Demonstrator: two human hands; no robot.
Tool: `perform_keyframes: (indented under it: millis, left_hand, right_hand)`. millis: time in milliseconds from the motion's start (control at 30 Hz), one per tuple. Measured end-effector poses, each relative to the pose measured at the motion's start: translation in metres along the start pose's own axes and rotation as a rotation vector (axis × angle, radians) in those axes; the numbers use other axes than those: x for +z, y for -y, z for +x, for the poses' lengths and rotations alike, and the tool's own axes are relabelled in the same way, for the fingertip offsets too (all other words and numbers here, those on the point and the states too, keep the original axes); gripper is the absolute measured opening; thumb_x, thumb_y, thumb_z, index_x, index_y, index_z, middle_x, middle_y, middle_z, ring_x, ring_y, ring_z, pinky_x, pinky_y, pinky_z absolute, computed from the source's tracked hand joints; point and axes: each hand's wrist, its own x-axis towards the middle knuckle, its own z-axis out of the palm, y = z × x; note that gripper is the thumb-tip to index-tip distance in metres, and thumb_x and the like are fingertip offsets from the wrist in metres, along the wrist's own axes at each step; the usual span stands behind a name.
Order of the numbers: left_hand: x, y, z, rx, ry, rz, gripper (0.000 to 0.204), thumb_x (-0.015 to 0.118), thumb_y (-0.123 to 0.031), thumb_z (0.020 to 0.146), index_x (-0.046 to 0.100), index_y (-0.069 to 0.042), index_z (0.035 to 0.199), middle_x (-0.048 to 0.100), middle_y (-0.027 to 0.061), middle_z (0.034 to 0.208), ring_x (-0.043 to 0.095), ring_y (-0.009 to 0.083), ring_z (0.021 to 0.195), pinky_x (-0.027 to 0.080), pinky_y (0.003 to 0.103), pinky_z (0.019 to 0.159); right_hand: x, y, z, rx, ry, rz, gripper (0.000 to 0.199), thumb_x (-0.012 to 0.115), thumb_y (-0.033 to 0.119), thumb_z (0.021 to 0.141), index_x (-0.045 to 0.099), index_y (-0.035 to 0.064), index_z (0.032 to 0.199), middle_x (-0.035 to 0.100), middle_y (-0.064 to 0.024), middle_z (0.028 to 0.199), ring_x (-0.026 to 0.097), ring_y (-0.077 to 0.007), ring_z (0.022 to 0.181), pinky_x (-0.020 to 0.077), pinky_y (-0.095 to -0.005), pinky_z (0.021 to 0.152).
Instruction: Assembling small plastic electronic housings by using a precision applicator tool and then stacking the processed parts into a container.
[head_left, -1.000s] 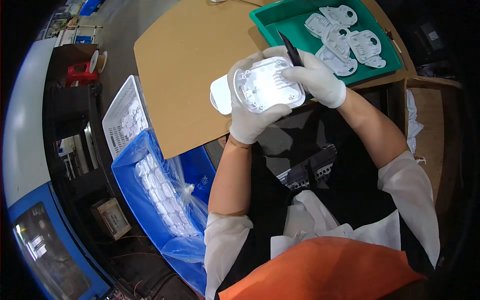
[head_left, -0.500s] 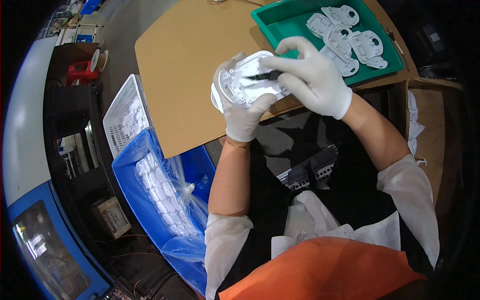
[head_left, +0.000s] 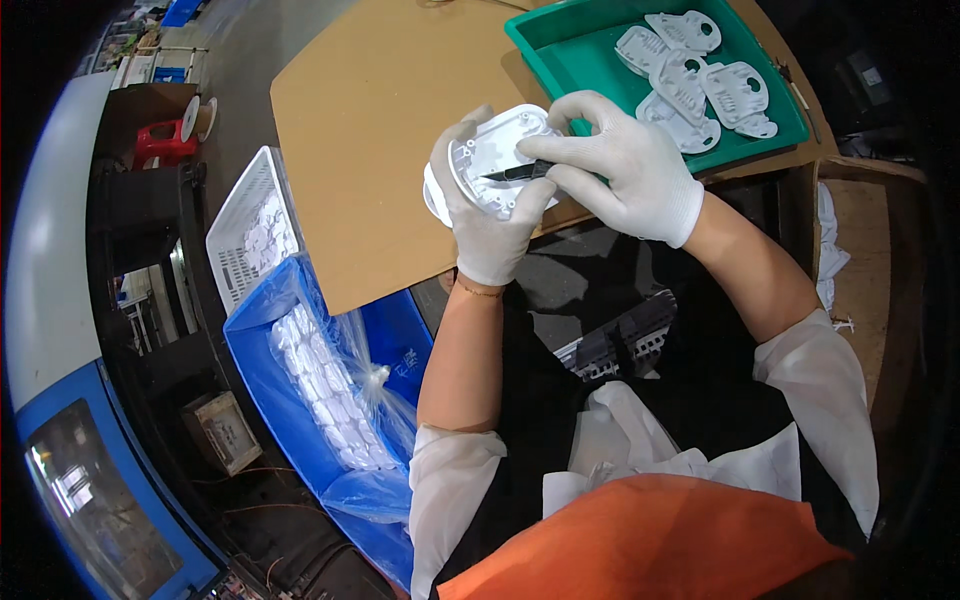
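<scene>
My left hand, in a white glove, is closed around a rounded white plastic housing, with the thumb at its near edge and fingers along its far left side. A second white rim shows beneath that housing. Between the thumb and forefinger of my gloved right hand is a dark craft knife. Its blade lies over the inner face of the housing and points left; whether it touches the plastic I cannot tell. Both hands are above the near edge of the cardboard-covered table.
A green tray with several similar white parts stands at the far right of the table. Left of the table are a blue bin holding bagged white parts and a white basket. A cardboard box stands on the right.
My right hand has come down slightly, and the knife has tilted, its blade now further down and left over the housing. The left hand keeps its hold, almost unmoved.
</scene>
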Motion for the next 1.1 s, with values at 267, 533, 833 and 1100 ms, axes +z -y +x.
perform_keyframes:
  millis: [267, 533, 833, 1100]
  left_hand:
    - [0.001, 0.002, -0.001, 0.037, -0.019, 0.032, 0.077, 0.076, -0.003, 0.067, 0.033, -0.002, 0.13, 0.043, 0.0182, 0.131, 0.055, 0.0293, 0.115, 0.05, 0.038, 0.094]
    - [0.0, 0.004, -0.004, 0.067, -0.027, 0.026, 0.077, 0.076, -0.008, 0.068, 0.033, -0.001, 0.131, 0.043, 0.018, 0.13, 0.052, 0.0283, 0.116, 0.047, 0.038, 0.096]
    - [-0.003, 0.008, -0.007, 0.106, -0.032, 0.068, 0.076, 0.078, -0.015, 0.07, 0.035, -0.001, 0.132, 0.044, 0.017, 0.129, 0.05, 0.0274, 0.116, 0.043, 0.039, 0.099]
    - [0.0, 0.003, -0.007, 0.204, -0.015, 0.264, 0.072, 0.072, -0.008, 0.07, 0.036, 0.0, 0.132, 0.046, 0.0179, 0.127, 0.049, 0.0278, 0.117, 0.042, 0.039, 0.099]
  right_hand:
    - [0.0, 0.003, 0.0, 0.018, 0.003, -0.027, 0.024, 0.061, 0.019, 0.084, 0.07, 0.0154, 0.106, 0.06, -0.0081, 0.104, 0.064, -0.0232, 0.076, 0.0523, -0.0303, 0.066]
    - [-0.004, 0.007, 0.0, 0.06, 0.055, -0.025, 0.024, 0.06, 0.021, 0.085, 0.071, 0.0159, 0.106, 0.06, -0.0077, 0.102, 0.065, -0.0232, 0.077, 0.0525, -0.0314, 0.066]
    - [-0.009, 0.002, 0.003, 0.085, 0.214, 0.092, 0.027, 0.055, 0.022, 0.088, 0.07, 0.0153, 0.11, 0.059, -0.0099, 0.088, 0.061, -0.0246, 0.076, 0.0503, -0.0339, 0.067]
    - [-0.011, 0.0, 0.004, 0.082, 0.29, 0.15, 0.03, 0.053, 0.02, 0.088, 0.067, 0.0147, 0.114, 0.059, -0.0107, 0.08, 0.06, -0.0259, 0.075, 0.0484, -0.0349, 0.067]
